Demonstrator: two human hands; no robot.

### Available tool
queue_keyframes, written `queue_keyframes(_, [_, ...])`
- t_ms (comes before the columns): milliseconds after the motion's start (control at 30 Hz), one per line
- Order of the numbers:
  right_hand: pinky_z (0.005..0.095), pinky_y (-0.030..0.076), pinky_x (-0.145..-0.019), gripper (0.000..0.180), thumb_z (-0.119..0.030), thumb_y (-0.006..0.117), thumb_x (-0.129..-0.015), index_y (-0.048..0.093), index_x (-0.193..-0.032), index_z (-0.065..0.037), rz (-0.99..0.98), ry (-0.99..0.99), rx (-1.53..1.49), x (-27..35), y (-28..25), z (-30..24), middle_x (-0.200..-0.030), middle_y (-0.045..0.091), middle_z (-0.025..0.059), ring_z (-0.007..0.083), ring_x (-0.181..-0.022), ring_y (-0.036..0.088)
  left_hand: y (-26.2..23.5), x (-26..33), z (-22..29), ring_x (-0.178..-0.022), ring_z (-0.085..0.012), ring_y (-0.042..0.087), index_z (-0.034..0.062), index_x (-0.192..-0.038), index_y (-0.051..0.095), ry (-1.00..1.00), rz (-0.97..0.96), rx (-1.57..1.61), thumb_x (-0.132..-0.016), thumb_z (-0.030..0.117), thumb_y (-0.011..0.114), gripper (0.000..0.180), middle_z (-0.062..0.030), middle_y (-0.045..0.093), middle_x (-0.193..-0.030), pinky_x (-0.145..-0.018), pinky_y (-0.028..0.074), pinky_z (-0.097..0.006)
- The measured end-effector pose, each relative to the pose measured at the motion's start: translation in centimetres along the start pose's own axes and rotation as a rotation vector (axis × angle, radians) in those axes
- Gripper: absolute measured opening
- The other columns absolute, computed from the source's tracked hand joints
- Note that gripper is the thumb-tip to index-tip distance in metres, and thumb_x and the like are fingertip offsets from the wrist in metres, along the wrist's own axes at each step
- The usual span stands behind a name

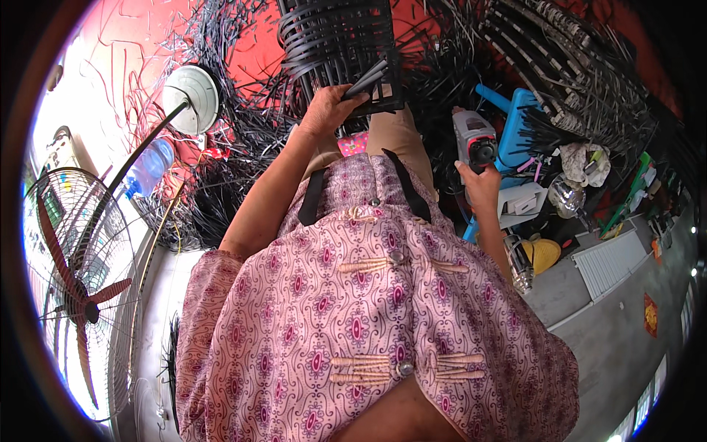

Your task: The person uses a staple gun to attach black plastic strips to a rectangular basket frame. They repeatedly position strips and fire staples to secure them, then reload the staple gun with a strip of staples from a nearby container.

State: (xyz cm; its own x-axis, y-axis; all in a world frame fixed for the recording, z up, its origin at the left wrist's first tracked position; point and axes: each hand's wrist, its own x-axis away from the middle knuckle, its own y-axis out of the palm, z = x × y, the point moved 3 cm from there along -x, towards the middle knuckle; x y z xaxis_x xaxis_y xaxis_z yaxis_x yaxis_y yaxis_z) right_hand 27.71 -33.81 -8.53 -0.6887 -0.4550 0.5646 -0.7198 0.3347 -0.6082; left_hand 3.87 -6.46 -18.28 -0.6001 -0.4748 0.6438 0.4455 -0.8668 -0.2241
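Strips gripped in left hand, power tool in right; woven frame at the knees

A bundle of black strips (368,77) is clasped by the left hand (328,110), the fingers being closed around it. The strips are held over the near end of a black woven frame (335,37), which is located at the top of the view, just beyond the knees. Whether the frame itself is touched by that hand cannot be told. A grey, red and black handheld power tool (476,136) is clamped in the right hand (482,184), well to the right of the frame. The position of a trigger finger cannot be made out.

Beside the tool, a blue plastic stool (520,129) is noted. The red floor covering (254,40) is partly covered by loose black strip offcuts (224,96). At far left, a fan (88,311) is seen, and a clear blue water bottle (152,166) is positioned near its round base (199,110).
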Motion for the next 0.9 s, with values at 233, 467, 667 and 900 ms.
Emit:
queue_keyframes(233, [0.037, 0.054, -0.073, 0.043, -0.025, 0.085, -0.075, 0.068, -0.105, 0.002, -0.016, -0.004, 0.047, -0.6, 0.6, 0.8, -0.089, 0.073, 0.0155, 0.0236, -0.079, 0.07, -0.5, -0.8, -0.6, -0.064, -0.0124, 0.06, 0.0018, -0.097, 0.075, -0.084, -0.056, 0.108, -0.089, 0.037, 0.074, 0.036, -0.0058, 0.065, -0.067, -0.064, 0.049, -0.033])
queue_keyframes(467, [0.0392, 0.054, -0.075, 0.049, -0.026, 0.085, -0.075, 0.067, -0.111, 0.0, -0.036, -0.027, 0.091, -0.5, 1.1, 1.9, -0.094, 0.073, 0.0163, 0.0286, -0.083, 0.071, -0.1, -1.3, -1.0, -0.078, -0.0096, 0.061, 0.0013, -0.1, 0.075, 0.008, -0.066, 0.032, -0.086, 0.028, 0.079, 0.03, -0.0067, 0.069, -0.079, -0.079, 0.052, -0.029])
queue_keyframes(667, [0.0399, 0.054, -0.077, 0.051, -0.026, 0.084, -0.074, 0.066, -0.115, -0.001, -0.067, 0.016, 0.081, -0.5, 1.7, 0.9, -0.098, 0.073, 0.016, 0.0296, -0.086, 0.071, -0.3, -1.2, -0.9, -0.072, -0.0093, 0.06, 0.0022, -0.098, 0.077, -0.125, -0.137, 0.08, -0.091, 0.032, 0.074, 0.031, -0.0025, 0.067, -0.073, -0.07, 0.05, -0.028])
queue_keyframes(900, [0.0402, 0.054, -0.077, 0.051, -0.026, 0.085, -0.074, 0.067, -0.114, -0.001, -0.052, 0.002, 0.035, -0.7, 2.3, 1.0, -0.096, 0.073, 0.0154, 0.0292, -0.085, 0.071, -0.3, -0.6, -0.8, -0.07, -0.0104, 0.063, 0.0038, -0.107, 0.076, -0.278, -0.109, 0.336, -0.098, 0.033, 0.065, 0.033, -0.0027, 0.069, -0.077, -0.066, 0.051, -0.026])
